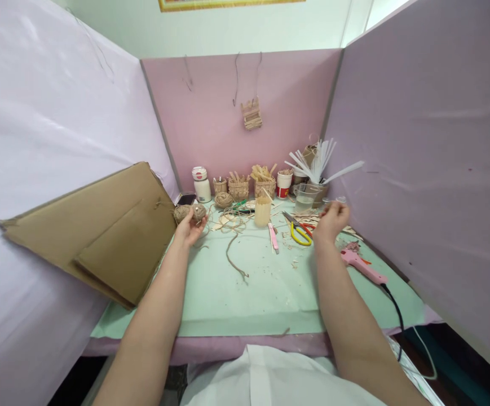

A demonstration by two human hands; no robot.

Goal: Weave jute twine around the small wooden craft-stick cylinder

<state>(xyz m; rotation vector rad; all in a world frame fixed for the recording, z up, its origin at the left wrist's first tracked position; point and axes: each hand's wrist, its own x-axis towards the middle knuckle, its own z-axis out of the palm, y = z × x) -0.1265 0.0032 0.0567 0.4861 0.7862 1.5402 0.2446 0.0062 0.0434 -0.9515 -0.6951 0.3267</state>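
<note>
My left hand (pixel 191 226) is at the left of the table, its fingers curved round a ball of jute twine (pixel 199 211). Right beside it sits another ball of twine (pixel 180 212). My right hand (pixel 332 221) is raised over the right side with its fingers pinched together; whatever they hold, if anything, is too small to make out. Near it lie yellow-handled scissors (pixel 301 234) and a red-handled tool (pixel 308 226). A pink glue gun (pixel 363 266) rests to the right of that wrist. Between my hands stand a stick-walled cup (pixel 263 211) and a pink cutter knife (pixel 273 238).
Cardboard (pixel 122 248) leans at the left. Along the back stand a white jar (pixel 202 185), twine-wrapped baskets (pixel 238 187) of sticks, a paper cup (pixel 284 185) and white strips (pixel 321 160). A loose twine piece (pixel 233 259) lies mid-table. The glue gun's cord (pixel 398 310) hangs off the right edge.
</note>
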